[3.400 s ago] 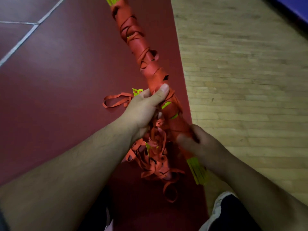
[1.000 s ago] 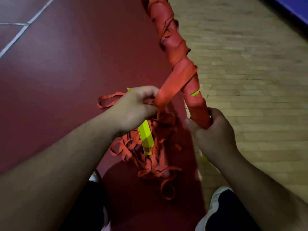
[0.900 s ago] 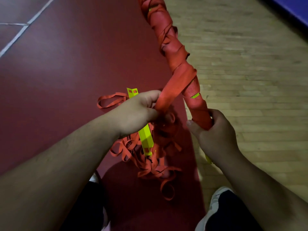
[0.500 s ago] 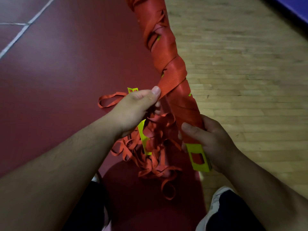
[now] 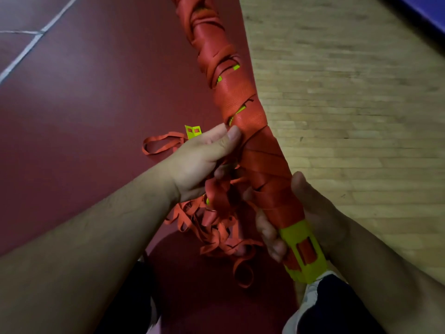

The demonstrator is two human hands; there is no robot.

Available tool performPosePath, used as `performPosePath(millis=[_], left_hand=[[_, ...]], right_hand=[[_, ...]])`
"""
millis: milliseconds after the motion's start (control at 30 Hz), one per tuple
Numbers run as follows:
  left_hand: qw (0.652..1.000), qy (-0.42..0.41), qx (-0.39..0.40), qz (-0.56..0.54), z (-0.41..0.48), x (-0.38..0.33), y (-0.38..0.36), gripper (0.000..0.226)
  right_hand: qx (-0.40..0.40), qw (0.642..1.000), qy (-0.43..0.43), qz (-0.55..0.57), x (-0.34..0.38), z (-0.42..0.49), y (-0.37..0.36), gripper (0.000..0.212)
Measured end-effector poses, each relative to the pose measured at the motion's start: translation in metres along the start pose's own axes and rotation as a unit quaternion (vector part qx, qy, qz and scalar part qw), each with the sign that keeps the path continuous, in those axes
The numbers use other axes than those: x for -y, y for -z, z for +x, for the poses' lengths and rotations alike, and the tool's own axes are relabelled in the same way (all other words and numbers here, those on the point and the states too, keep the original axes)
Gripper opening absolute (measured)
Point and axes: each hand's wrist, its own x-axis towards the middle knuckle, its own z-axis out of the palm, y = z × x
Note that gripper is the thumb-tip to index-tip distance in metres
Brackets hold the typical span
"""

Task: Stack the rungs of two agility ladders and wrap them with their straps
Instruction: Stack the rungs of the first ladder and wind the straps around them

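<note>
A long bundle of stacked neon-yellow rungs (image 5: 304,251) wrapped in orange strap (image 5: 240,102) slants from the top centre down to the lower right. My right hand (image 5: 310,208) grips its lower end just above the bare yellow rung tips. My left hand (image 5: 204,160) pinches the loose orange strap against the bundle's left side, thumb pointing up. A tangle of loose orange strap (image 5: 212,227) lies on the floor below my hands, with one yellow rung end (image 5: 192,131) poking up behind my left hand.
The dark red floor mat (image 5: 84,104) covers the left, with a white line at the upper left. Wooden floorboards (image 5: 349,92) lie to the right, with a blue edge at the top right corner. My shoe (image 5: 310,297) shows at the bottom.
The bundle has turned and shifted left. One more strap turn lies round its lower part. My left hand has moved from pulling the strap out to pressing it against the bundle.
</note>
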Motion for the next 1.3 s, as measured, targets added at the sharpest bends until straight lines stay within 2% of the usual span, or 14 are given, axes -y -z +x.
performPosePath(millis=[100,200,267,367,433,500,533,633,833,933,1000,1100,1233,1300], left_hand=[[0.998,-0.026,0.0,-0.052,-0.002,0.0,-0.004,0.015],[0.994,-0.026,-0.078,-0.077,0.003,-0.003,-0.005,0.024],[0.985,-0.027,-0.168,-0.023,0.006,-0.002,-0.004,0.027],[0.966,-0.03,-0.256,0.029,0.011,0.004,-0.003,0.029],[0.962,-0.038,-0.264,0.059,0.012,0.007,-0.003,0.031],[0.967,-0.042,-0.238,0.082,0.012,0.006,-0.002,0.027],[0.971,-0.044,-0.216,0.089,0.01,0.004,0.0,0.024],[0.985,-0.046,-0.145,0.081,0.007,-0.003,0.006,0.023],[0.992,-0.046,-0.065,0.096,0.001,-0.008,0.008,0.032],[0.98,-0.039,-0.144,0.135,0.003,-0.007,0.003,0.022],[0.956,-0.029,-0.19,0.222,0.003,-0.008,0.002,0.009],[0.943,-0.011,-0.138,0.304,0.001,-0.014,0.006,0.01],[0.945,-0.007,-0.066,0.321,-0.002,-0.017,0.009,0.012],[0.964,0.018,-0.067,0.258,-0.005,-0.016,0.005,0.015]], right_hand=[[-0.014,0.999,-0.017,-0.029,0.002,0.001,0.004,0.079],[-0.143,0.98,0.029,-0.135,0.003,0.007,0.006,0.077],[-0.243,0.937,0.07,-0.243,0.0,0.012,0.004,0.075],[-0.322,0.853,0.034,-0.41,-0.01,0.016,-0.001,0.085],[-0.371,0.791,0.011,-0.486,-0.017,0.02,-0.005,0.071],[-0.41,0.758,0.025,-0.506,-0.02,0.022,-0.006,0.042],[-0.425,0.75,0.035,-0.506,-0.019,0.023,-0.005,0.035],[-0.436,0.761,0.051,-0.478,-0.013,0.019,0.001,0.028],[-0.382,0.843,0.07,-0.372,-0.01,0.015,0.003,0.017],[-0.365,0.869,0.069,-0.326,-0.012,0.017,0.001,0.01],[-0.371,0.867,0.072,-0.323,-0.013,0.019,0.0,0.01],[-0.399,0.847,0.08,-0.341,-0.01,0.018,0.003,0.009],[-0.402,0.843,0.08,-0.348,-0.007,0.017,0.004,0.016],[-0.4,0.84,0.081,-0.357,-0.005,0.017,0.004,0.018]])
